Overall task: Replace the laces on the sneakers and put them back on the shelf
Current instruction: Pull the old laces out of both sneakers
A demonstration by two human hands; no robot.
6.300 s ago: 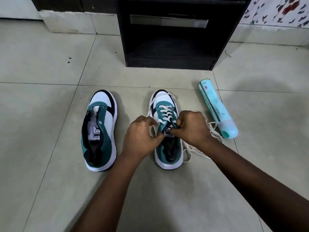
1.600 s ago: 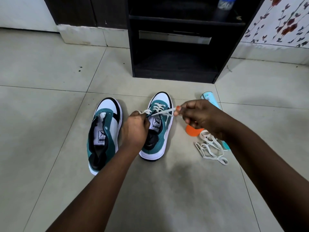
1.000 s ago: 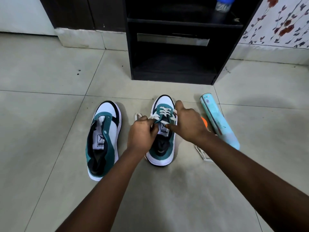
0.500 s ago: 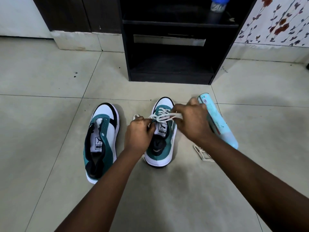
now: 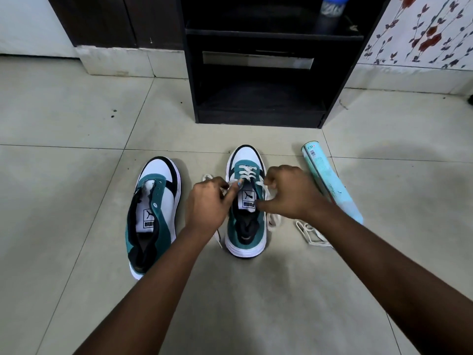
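Since half a second ago: right hand (image 5: 289,193) dropped from above the laced eyelets to the near side of the tongue; lace no longer stretched taut between the hands.

Far left, on the tiled floor (image 5: 64,175): unlaced sneaker (image 5: 153,213), teal, white and black, toe pointing away, tongue label visible, eyelets bare, untouched.

Next along: left hand (image 5: 208,203), fingers curled, grip closed on a strand of the white lace (image 5: 249,171) at the left edge of the eyelets; small loop of lace showing on the floor just beyond the knuckles.

Centre: laced sneaker (image 5: 245,203), upright on the floor, toe toward the shelf unit (image 5: 266,60), crossings threaded over the forward eyelets, upper eyelets not yet filled.

Right of centre: right hand, fingers curled, grip closed on the lace at the right edge of the tongue, thumb laid against the collar. Slack lace trailing on the floor beside the sole.

Further right: loose white lace (image 5: 311,233) bundled on the floor, partly hidden by the right forearm.

Far right: pale turquoise spray can (image 5: 330,183) lying on its side, near the laced sneaker, apart from it.

Behind, against the wall: black shelf unit, lower bay open; blue-capped bottle (image 5: 330,11) on the upper level.
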